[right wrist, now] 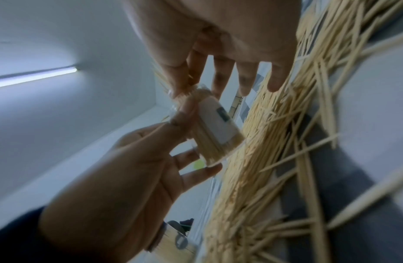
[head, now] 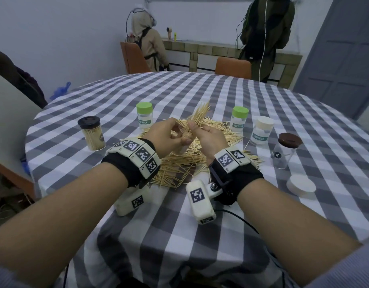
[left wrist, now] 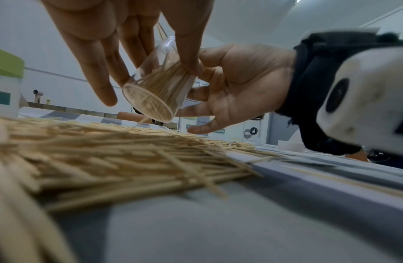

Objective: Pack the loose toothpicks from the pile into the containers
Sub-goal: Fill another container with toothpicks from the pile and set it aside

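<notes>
A big pile of loose toothpicks (head: 179, 165) lies on the checked tablecloth just beyond my wrists. My left hand (head: 175, 136) holds a small clear container (left wrist: 150, 92) tilted above the pile, thumb on one side and fingers on the other; it is partly filled with toothpicks. My right hand (head: 197, 129) pinches a bundle of toothpicks (head: 200, 114) at the container's mouth, their free ends fanning up and away from me. In the right wrist view the container (right wrist: 215, 132) shows a white label, and my right fingertips (right wrist: 180, 89) press the bundle at its open rim.
A full black-lidded container (head: 92, 134) stands at the left. Two green-lidded ones (head: 145, 115) (head: 239, 119), a white-lidded one (head: 262, 130) and a brown-lidded clear jar (head: 285, 151) ring the pile. A loose white lid (head: 301, 186) lies front right. Two people stand at the far counter.
</notes>
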